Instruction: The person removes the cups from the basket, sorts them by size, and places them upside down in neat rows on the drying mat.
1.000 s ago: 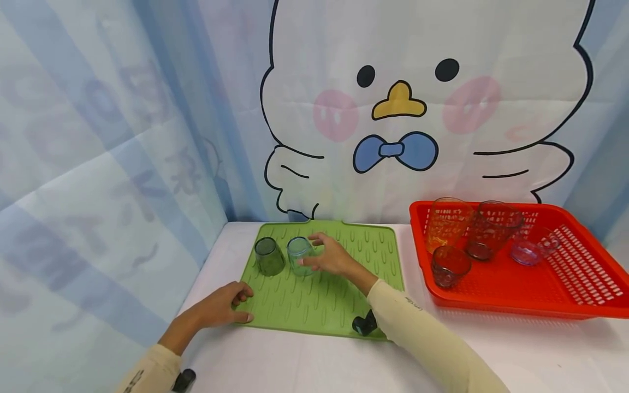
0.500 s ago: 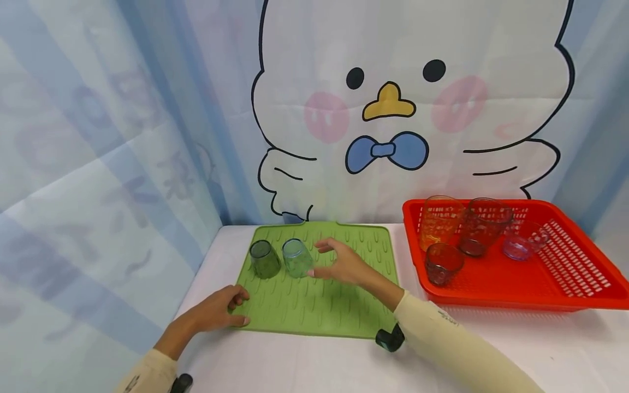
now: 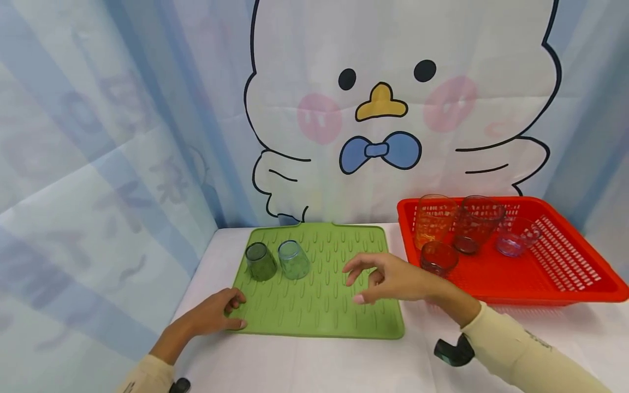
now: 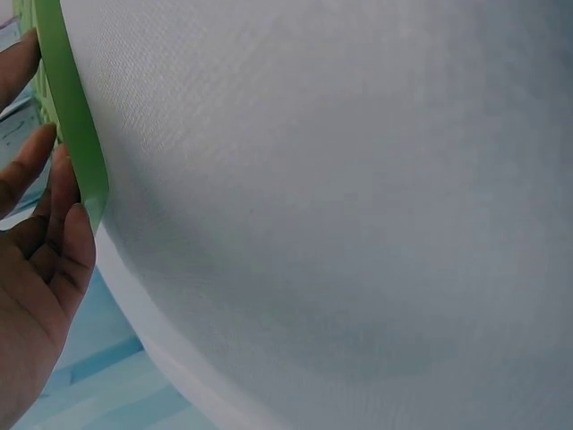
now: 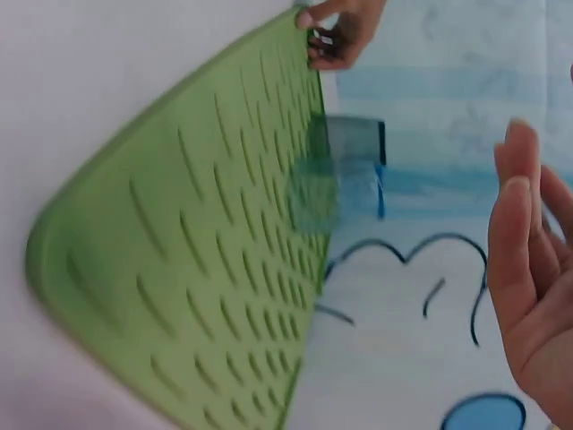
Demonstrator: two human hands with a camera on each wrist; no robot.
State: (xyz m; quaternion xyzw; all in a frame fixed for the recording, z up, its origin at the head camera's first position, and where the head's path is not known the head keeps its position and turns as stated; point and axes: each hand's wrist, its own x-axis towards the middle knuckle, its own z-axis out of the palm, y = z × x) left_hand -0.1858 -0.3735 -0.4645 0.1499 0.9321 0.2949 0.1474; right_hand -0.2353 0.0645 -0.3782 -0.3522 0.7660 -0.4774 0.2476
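A green ridged draining mat [image 3: 319,305] lies on the white table. Two glass tumblers stand side by side at its back left, bottoms up: a dark grey one [image 3: 261,263] and a light blue one [image 3: 294,260]. My left hand [image 3: 216,312] rests at the mat's front left corner, relaxed fingertips touching its edge, as the left wrist view also shows. My right hand [image 3: 388,278] hovers over the mat's right side, fingers loosely bent with nothing between them. In the right wrist view, both tumblers appear beyond the mat's ridges.
To the right stands a red plastic basket [image 3: 521,281] holding several glasses: an orange tumbler [image 3: 432,221], a dark glass [image 3: 476,224], a short dark glass [image 3: 439,259] and a small purple cup [image 3: 513,243]. A printed curtain [image 3: 383,196] hangs behind the table.
My right hand has let go of the light blue tumbler and moved right, towards the basket. The tumbler stays beside the grey one. My left hand keeps its place at the mat's corner.
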